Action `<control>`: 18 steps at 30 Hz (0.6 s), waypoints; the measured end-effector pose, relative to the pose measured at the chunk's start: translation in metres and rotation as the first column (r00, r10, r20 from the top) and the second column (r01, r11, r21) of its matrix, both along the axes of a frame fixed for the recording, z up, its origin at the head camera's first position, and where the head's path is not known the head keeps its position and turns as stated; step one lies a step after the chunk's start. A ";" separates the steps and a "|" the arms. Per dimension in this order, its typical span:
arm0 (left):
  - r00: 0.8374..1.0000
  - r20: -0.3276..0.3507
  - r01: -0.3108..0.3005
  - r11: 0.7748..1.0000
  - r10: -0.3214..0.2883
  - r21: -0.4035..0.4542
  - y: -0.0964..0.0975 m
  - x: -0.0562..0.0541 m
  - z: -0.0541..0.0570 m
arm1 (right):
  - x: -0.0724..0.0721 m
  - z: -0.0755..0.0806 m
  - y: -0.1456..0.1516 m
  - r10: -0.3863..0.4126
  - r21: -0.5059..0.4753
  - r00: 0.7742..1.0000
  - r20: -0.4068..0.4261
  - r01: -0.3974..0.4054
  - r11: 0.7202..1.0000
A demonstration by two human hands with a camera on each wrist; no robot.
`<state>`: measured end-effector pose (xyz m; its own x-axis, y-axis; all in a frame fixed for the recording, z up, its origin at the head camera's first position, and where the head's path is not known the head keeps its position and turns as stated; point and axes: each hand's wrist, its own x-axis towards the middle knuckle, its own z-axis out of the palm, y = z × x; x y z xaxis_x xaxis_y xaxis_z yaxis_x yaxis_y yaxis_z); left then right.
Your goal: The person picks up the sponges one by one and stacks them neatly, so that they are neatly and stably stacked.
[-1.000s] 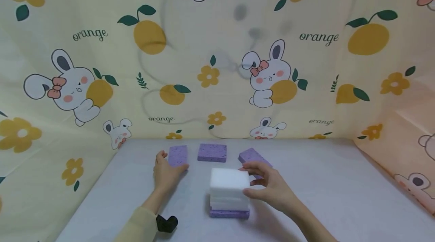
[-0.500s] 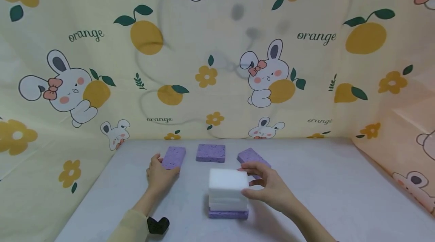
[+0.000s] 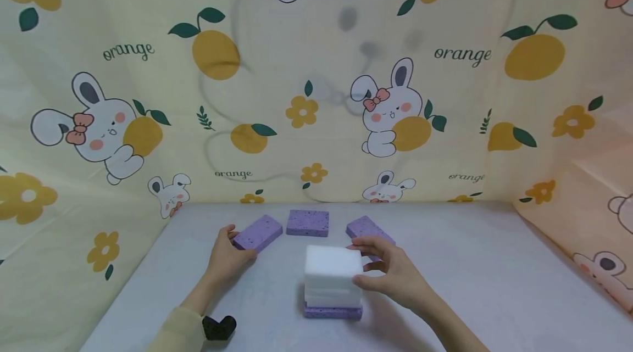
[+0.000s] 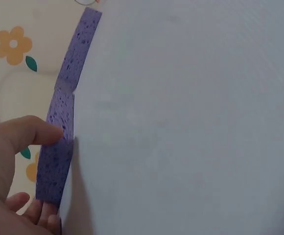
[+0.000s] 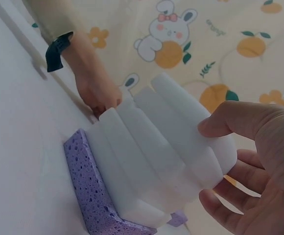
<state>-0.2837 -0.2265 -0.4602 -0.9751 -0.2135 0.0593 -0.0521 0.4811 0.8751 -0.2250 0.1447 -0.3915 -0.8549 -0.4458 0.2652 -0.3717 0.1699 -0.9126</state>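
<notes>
My left hand (image 3: 225, 256) holds a purple sponge (image 3: 259, 233) at its left end, thumb on the near side and fingers at the far side. In the left wrist view the thumb presses on this sponge (image 4: 55, 166), whose pores show. With the right hand (image 3: 395, 276) I grip the top of a stack of white sponge blocks (image 3: 332, 267), thumb on one side and fingers on another. Several white layers (image 5: 137, 161) show in the right wrist view, slightly uneven. Under them lies a purple sponge (image 3: 332, 313) on the table.
A second purple sponge (image 3: 307, 223) lies at the back middle. Another purple sponge (image 3: 368, 228) lies angled behind the right hand, partly hidden by it. A patterned cloth (image 3: 316, 138) hangs behind the white table (image 3: 475, 264). A dark wrist strap (image 3: 219, 328) shows at the left sleeve.
The left hand has moved left and slightly nearer. Its purple sponge has turned from nearly straight to slanted, far end now toward the right. The right hand and the stack stay put.
</notes>
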 end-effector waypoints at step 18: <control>0.993 -0.113 0.012 0.965 0.018 0.262 -0.007 0.028 0.013 | 0.001 0.000 -0.001 -0.010 0.002 1.000 0.022 0.010 1.000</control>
<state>-0.2557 -0.2338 -0.4468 -0.9645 -0.2394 0.1112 0.0538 0.2340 0.9707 -0.2243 0.1440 -0.3916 -0.8649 -0.4378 0.2455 -0.3500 0.1754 -0.9202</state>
